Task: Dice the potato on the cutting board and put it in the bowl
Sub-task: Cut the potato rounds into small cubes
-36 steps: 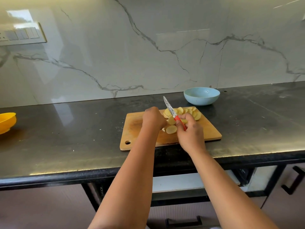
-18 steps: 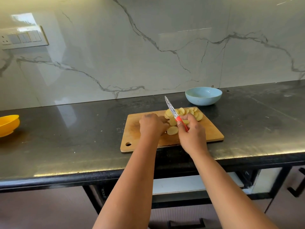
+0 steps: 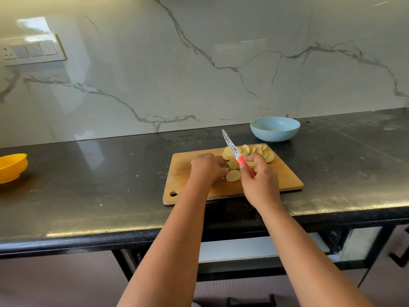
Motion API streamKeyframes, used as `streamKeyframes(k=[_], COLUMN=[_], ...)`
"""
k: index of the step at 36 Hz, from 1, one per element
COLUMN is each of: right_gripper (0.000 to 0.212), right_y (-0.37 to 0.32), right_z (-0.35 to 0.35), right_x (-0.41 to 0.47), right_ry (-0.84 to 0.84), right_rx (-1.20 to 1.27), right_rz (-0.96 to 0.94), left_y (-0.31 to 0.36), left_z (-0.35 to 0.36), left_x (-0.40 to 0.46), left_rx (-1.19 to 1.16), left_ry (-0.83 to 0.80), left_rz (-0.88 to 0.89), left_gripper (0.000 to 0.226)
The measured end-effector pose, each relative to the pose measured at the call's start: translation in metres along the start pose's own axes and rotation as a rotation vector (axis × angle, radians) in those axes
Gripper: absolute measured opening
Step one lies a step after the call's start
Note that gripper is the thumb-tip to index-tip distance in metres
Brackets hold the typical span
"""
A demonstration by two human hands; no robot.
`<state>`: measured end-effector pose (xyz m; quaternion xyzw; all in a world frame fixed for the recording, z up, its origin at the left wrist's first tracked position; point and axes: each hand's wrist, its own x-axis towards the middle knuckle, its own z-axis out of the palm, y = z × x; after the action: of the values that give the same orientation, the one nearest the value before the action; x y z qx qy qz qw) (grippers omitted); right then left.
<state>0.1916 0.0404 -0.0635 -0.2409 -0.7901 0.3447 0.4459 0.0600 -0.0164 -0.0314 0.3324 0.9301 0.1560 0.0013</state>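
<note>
The left hand (image 3: 207,168), fingers curled, has slid back onto the cutting board (image 3: 287,178) beside the potato slices (image 3: 245,151); the right hand (image 3: 259,176) still grips the raised knife (image 3: 231,145). Dicing pending.

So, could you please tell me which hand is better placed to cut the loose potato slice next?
The right hand: it already grips the knife, blade raised just above the loose slice. The left hand rests beside that slice, placed to steady it.

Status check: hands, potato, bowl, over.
Right hand grips knife, blade raised. Left hand on board, what it holds hidden. Potato in slices, undiced. Bowl empty, path clear.
</note>
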Motion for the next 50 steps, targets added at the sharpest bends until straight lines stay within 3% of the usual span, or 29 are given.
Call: streamKeyframes(k=[8,13,20,24,35,46,50], right_gripper=[0.013,0.012,0.011,0.011,0.015,0.013,0.011], right_y=[0.001,0.002,0.002,0.003,0.001,-0.007,-0.011], right_z=[0.000,0.001,0.001,0.001,0.002,0.002,0.003], right_x=[0.001,0.001,0.001,0.000,-0.001,-0.005,-0.005], right_ry=[-0.018,-0.028,-0.019,-0.008,0.004,-0.025,-0.096], right_rx=[0.016,0.028,0.018,0.011,-0.043,-0.135,-0.217], right_rz=[0.017,0.020,0.013,0.002,-0.003,-0.056,-0.078], left_y=[-0.010,-0.027,-0.031,-0.028,-0.029,-0.047,-0.050], left_z=[-0.011,-0.019,-0.011,-0.006,-0.002,-0.003,-0.007], left_x=[0.002,0.010,0.007,0.006,0.006,0.007,-0.002], left_rx=[-0.106,-0.151,-0.257,-0.125,-0.002,-0.111,-0.280], left_ry=[-0.142,-0.213,-0.120,-0.061,-0.165,-0.119,-0.055], left_rz=[0.253,0.319,0.312,0.336,0.425,0.434,0.420], left_gripper=[0.035,0.036,0.050,0.037,0.033,0.024,0.038])
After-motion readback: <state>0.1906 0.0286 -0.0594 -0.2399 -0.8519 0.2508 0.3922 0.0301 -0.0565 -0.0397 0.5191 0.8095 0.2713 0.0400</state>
